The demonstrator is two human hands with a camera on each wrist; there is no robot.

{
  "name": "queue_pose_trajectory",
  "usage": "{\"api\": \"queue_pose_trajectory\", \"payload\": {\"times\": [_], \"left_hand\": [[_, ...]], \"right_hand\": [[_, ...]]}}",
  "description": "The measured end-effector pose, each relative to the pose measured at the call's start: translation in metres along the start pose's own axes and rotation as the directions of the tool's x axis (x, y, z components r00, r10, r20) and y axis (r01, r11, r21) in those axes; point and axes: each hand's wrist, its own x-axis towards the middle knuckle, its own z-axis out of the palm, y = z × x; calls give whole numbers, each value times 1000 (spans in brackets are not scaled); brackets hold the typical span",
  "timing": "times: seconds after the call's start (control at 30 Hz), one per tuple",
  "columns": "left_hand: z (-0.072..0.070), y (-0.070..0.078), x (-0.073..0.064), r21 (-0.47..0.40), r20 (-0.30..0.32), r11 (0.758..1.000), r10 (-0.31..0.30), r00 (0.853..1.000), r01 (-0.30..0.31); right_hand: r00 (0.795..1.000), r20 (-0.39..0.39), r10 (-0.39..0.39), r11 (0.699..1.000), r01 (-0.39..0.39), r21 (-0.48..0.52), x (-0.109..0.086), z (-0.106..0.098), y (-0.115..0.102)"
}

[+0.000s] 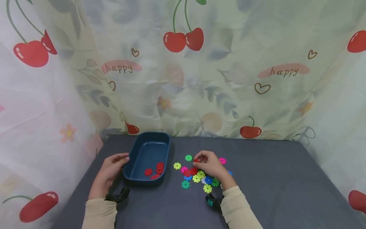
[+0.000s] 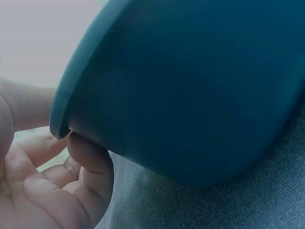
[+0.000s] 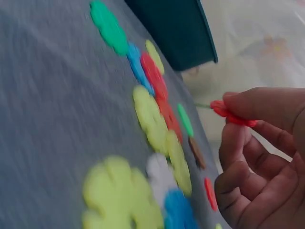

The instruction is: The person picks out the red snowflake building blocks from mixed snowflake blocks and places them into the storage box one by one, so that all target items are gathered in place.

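Note:
A dark blue plastic tub [image 1: 148, 152] sits on the left part of the table, with several red snowflake discs [image 1: 148, 172] gathered at its near end. My left hand [image 1: 110, 171] holds the tub's left side. Up close in the left wrist view, fingertips [image 2: 90, 152] curl under the tub's rim [image 2: 71, 90], with the thumb on the other side. Right of the tub, my right hand [image 1: 211, 163] is over a loose spread of discs. Its thumb and forefinger pinch a red snowflake disc [image 3: 233, 114], raised off the table in the right wrist view.
Notched discs in mixed colours lie beneath and around the right hand, among them a yellow disc [image 1: 177, 165], a green disc [image 1: 188, 157], a teal disc [image 1: 185, 184] and a pink disc [image 1: 222, 160]. A cherry-patterned curtain [image 1: 183, 95] rises behind the grey table [image 1: 274, 184].

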Motion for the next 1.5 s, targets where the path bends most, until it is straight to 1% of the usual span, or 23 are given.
{"api": "queue_pose_trajectory", "payload": {"times": [0.23, 0.43, 0.5, 0.77, 0.87, 1.03, 1.23, 1.33, 1.5], "left_hand": [[0, -1, -1, -1, 6, 1000, 3, 1000, -3], [0, 3, -3, 9, 10, 1000, 5, 1000, -5], [0, 4, -4, 12, 10, 1000, -1, 1000, 1], [0, 4, -4, 6, 8, 1000, -3, 1000, 3], [0, 4, -3, 2, 8, 1000, -5, 1000, 5], [0, 4, -3, 1, 12, 1000, -4, 1000, 4], [0, 4, -4, -1, 13, 1000, -4, 1000, 4], [0, 4, -4, 2, 12, 1000, -1, 1000, 1], [-1, 4, -4, 13, 14, 1000, -6, 1000, 6]], "right_hand": [[998, 52, -41, 994, 35, 104, 0, 22, -16], [998, 51, -28, 983, 18, 183, -1, 43, -32], [998, 57, -26, 980, 15, 199, -2, 50, -36], [988, 134, -79, 971, 45, 235, -7, 69, -50], [984, 158, -83, 964, 40, 262, -9, 75, -54], [980, 178, -92, 948, 31, 317, -11, 81, -58], [971, 219, -95, 931, 9, 366, -13, 83, -58], [968, 226, -105, 934, 17, 357, -13, 83, -58], [973, 197, -117, 953, 54, 299, -11, 80, -57]]}}
